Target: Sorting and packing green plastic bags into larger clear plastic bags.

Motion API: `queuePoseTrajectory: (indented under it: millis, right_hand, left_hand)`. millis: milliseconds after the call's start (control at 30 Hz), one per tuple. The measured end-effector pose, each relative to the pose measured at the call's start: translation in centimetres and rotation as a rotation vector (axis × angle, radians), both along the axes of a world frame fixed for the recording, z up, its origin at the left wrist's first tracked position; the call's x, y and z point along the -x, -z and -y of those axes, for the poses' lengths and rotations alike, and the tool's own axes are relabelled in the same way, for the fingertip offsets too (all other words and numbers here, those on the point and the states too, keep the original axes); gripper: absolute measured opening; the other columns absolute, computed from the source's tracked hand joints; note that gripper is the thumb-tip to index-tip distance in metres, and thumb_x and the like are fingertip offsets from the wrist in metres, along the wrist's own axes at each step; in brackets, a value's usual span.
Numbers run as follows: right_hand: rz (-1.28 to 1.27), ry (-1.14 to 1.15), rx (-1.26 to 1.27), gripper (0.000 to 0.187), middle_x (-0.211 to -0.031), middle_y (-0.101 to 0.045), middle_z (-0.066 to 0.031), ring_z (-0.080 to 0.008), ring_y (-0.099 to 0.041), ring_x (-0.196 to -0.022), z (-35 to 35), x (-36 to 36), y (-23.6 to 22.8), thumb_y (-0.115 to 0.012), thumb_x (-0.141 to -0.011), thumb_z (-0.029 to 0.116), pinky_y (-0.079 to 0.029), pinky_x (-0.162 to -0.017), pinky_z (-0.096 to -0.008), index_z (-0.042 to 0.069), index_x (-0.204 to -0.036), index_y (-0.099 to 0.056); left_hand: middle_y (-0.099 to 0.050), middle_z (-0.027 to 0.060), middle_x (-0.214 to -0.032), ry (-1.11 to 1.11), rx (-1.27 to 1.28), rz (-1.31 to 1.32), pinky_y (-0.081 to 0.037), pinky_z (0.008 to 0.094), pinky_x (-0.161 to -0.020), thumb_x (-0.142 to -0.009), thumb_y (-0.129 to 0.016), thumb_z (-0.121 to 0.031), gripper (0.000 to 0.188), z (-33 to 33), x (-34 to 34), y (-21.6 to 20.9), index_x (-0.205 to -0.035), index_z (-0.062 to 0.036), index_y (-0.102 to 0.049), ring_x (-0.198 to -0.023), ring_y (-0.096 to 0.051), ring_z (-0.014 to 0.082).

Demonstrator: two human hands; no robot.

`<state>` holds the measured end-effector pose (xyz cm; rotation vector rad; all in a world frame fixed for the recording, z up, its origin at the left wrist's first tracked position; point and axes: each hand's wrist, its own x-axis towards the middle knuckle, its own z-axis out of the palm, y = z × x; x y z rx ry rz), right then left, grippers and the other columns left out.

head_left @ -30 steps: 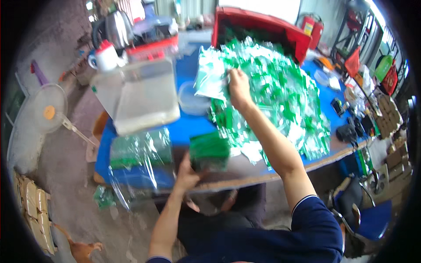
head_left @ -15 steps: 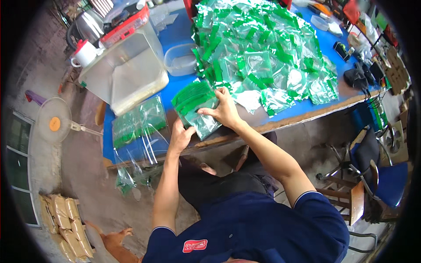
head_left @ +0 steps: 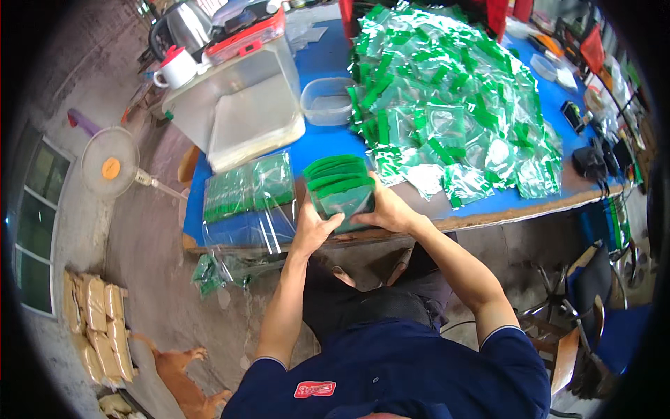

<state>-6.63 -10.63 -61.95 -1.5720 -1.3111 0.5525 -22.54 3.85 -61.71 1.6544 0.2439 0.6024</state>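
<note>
Between my two hands is a stack of clear plastic bags with green tops [head_left: 339,183], the green edges fanned in steps at the far end. My left hand [head_left: 315,225] grips its left side, thumb across the front. On the right side, my right hand [head_left: 388,208] holds it the same way, thumb toward the middle. The stack is held over the table's front edge. To its left, a neat row of overlapping green-topped bags [head_left: 250,187] lies on clear plastic film that hangs over the edge. A large heap of loose green and clear bags [head_left: 447,105] covers the table beyond my right hand.
A big translucent bin [head_left: 286,91] lies on its side at the back left, beside an open clear tub [head_left: 326,101]. A white mug [head_left: 177,70] and a kettle [head_left: 187,26] stand behind. A fan [head_left: 112,162] is at left; a dog [head_left: 183,380] lies on the floor.
My hands have brought the stack more upright and moved it slightly right. My right hand has slid down from the top corner to its side. The whole view has shifted.
</note>
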Motion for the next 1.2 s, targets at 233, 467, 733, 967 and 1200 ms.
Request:
queuePoseTrajectory:
  millis: [233, 467, 733, 967, 1200]
  right_hand:
    - [0.009, 0.012, -0.079, 0.099, -0.135, -0.05, -0.0255, -0.0429, -0.05, -0.128, -0.2, 0.3, -0.4, -0.092, -0.068, 0.024, -0.042, -0.107, -0.0452, 0.001, -0.144, -0.032]
    - [0.003, -0.01, -0.092, 0.087, -0.13, -0.054, -0.0252, -0.0397, -0.055, -0.123, -0.4, 1.5, -1.0, -0.087, -0.074, 0.02, -0.044, -0.104, -0.0444, 0.002, -0.14, -0.034]
    - [0.088, 0.029, -0.085, 0.089, -0.122, -0.058, -0.0256, -0.0462, -0.055, -0.118, -1.1, 1.3, 0.1, -0.088, -0.071, 0.022, -0.048, -0.094, -0.0492, 0.003, -0.139, -0.035]
    - [0.138, 0.121, -0.042, 0.082, -0.12, -0.059, -0.0218, -0.0438, -0.057, -0.112, -0.6, 1.9, 1.1, -0.088, -0.07, 0.019, -0.048, -0.095, -0.0489, 0.003, -0.135, -0.041]
    - [0.187, 0.18, 0.065, 0.082, -0.111, -0.064, -0.026, -0.0451, -0.061, -0.109, -0.4, 1.3, -0.3, -0.09, -0.069, 0.027, -0.051, -0.09, -0.0492, -0.001, -0.131, -0.043]
  left_hand:
    - [-0.057, 0.0126, -0.127, -0.043, -0.039, 0.073, -0.047, 0.0394, -0.105, -0.07, -0.092, -0.014, 0.093, -2.4, 0.1, 1.2, -0.142, -0.0018, -0.036, -0.118, -0.058, 0.0243]
    - [-0.041, 0.0129, -0.15, -0.042, 0.242, 0.287, -0.046, 0.0409, -0.109, -0.072, -0.091, -0.013, 0.107, 0.3, 0.7, 0.6, -0.156, -0.0109, -0.025, -0.133, -0.048, 0.0256]
    - [-0.054, 0.0098, -0.134, -0.195, 0.202, 0.233, -0.047, 0.0353, -0.104, -0.074, -0.091, -0.016, 0.1, 0.2, 0.2, 1.0, -0.153, -0.0061, -0.031, -0.122, -0.055, 0.0214]
    - [-0.062, 0.0092, -0.117, -0.214, 0.026, 0.238, -0.052, 0.036, -0.093, -0.07, -0.094, -0.03, 0.079, 1.4, -0.9, 1.9, -0.13, -0.002, -0.052, -0.11, -0.06, 0.0204]
    - [-0.063, 0.0091, -0.119, -0.354, -0.265, 0.13, -0.055, 0.0339, -0.088, -0.075, -0.091, -0.028, 0.067, 1.3, -1.8, 0.9, -0.126, -0.0015, -0.056, -0.104, -0.063, 0.0197]
